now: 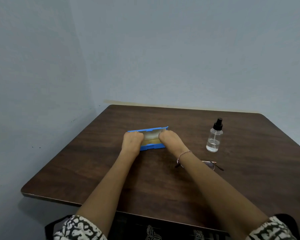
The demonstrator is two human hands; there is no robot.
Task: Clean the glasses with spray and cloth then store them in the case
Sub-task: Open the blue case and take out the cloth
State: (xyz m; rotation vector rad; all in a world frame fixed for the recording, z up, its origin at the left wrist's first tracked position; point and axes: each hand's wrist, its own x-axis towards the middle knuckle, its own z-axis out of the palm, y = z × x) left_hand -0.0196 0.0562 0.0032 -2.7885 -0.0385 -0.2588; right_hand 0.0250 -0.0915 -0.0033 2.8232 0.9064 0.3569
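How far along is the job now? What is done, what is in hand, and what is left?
Done: the blue case lies open on the table. In hand: the left hand and the right hand reach into it; what they grip is hidden. Left: the glasses lie on the table, partly under the right forearm, and the spray bottle stands apart, so spraying, wiping and storing remain.

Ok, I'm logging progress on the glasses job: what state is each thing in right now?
case: open on the table, held at both ends.
left hand: fingers curled on the case's left end.
right hand: fingers curled on its right end.
spray bottle: upright, sprayer on, a little clear liquid inside.
glasses: lying on the table, outside the case, partly under the right forearm.
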